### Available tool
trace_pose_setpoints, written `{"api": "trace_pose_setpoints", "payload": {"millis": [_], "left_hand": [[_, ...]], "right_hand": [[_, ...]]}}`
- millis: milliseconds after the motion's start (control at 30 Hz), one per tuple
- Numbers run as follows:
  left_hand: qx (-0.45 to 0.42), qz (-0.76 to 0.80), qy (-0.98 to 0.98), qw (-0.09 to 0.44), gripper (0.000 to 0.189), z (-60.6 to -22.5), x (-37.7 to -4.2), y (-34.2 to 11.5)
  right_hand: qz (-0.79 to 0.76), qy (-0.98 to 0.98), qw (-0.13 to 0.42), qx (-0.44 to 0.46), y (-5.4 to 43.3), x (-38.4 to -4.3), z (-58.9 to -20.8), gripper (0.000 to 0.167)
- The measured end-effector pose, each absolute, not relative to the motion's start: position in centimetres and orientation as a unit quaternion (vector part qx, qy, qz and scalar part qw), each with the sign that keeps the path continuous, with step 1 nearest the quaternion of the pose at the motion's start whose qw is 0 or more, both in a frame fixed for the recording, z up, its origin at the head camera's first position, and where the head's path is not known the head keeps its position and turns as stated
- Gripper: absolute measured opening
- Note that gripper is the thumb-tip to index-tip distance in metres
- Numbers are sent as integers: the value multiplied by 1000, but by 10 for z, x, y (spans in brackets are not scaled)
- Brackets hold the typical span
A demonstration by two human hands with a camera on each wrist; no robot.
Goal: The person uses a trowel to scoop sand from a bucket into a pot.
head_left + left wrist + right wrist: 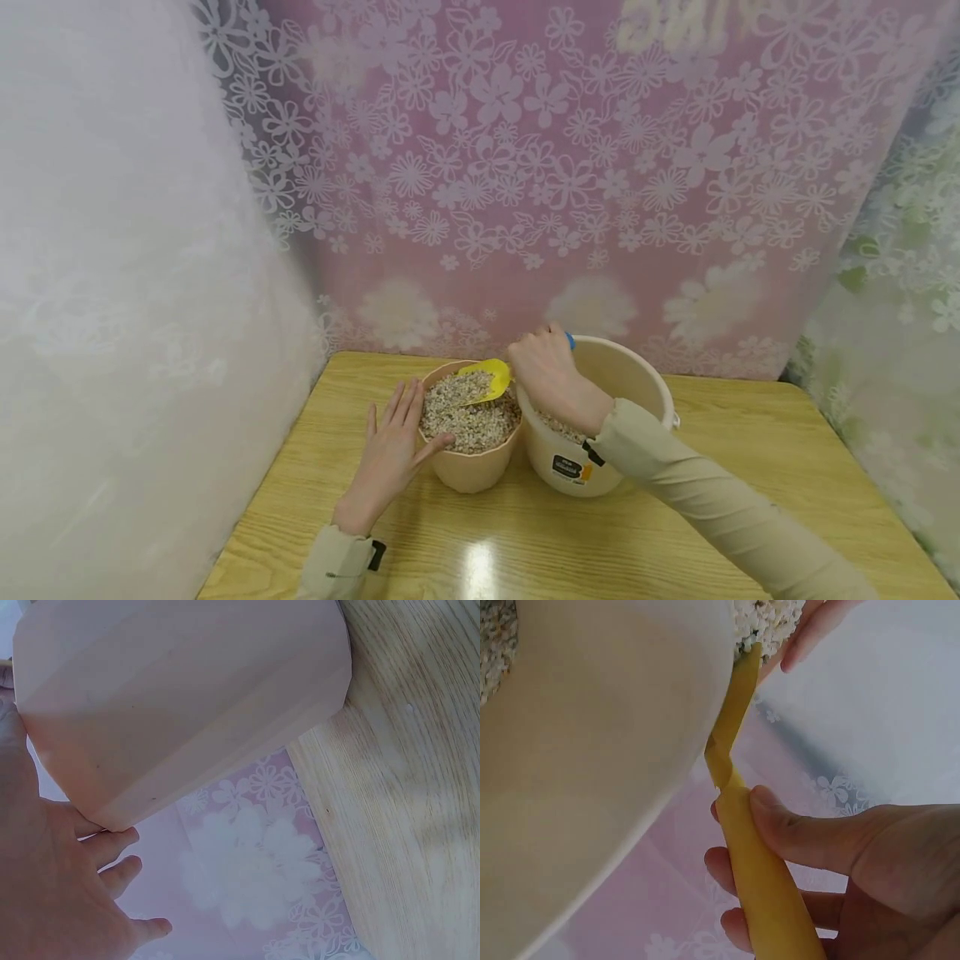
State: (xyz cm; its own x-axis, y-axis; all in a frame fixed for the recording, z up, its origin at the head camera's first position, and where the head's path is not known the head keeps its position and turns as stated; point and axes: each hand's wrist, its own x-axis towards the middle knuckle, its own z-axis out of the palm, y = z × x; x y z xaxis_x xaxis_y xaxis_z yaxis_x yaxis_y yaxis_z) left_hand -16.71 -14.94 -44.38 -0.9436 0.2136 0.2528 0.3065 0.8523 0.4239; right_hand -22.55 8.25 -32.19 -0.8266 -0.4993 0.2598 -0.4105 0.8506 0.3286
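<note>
A yellow scoop (498, 379) lies tilted over the peach-coloured pot (472, 472), its blade at the pale gravel (472, 427) that fills the pot almost to the rim. My right hand (551, 372) grips the scoop's handle (761, 877), thumb on one side and fingers curled on the other. In the head view that hand is above the left rim of a large cream bucket (622, 358), which has gravel low inside it. My left hand (390, 458) rests with extended fingers against the pot's left rim; the left wrist view shows its fingers (112, 847) by the pot's edge.
Pot and bucket stand side by side on a wooden table (570, 550), near its back edge. Behind them hangs a pink flowered curtain (525, 208). Whitish sheeting (135, 292) closes off the left side, and a patterned sheet (900, 333) hangs on the right.
</note>
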Motion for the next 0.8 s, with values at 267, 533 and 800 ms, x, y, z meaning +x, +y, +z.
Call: {"api": "trace_pose_setpoints", "payload": {"millis": [267,533,800], "left_hand": [[-142,-234,-956,106,96,-446,-169,-150],[-142,-237,-956,103,96,-446,-168,-150],[-139,-238,-956,99,96,-445,-168,-150]], "right_hand": [[-188,-917,251,248,87,-225,-314,58],[-239,-896,282,247,91,-229,-314,49],[-149,-889,345,259,110,-223,-301,10]]}}
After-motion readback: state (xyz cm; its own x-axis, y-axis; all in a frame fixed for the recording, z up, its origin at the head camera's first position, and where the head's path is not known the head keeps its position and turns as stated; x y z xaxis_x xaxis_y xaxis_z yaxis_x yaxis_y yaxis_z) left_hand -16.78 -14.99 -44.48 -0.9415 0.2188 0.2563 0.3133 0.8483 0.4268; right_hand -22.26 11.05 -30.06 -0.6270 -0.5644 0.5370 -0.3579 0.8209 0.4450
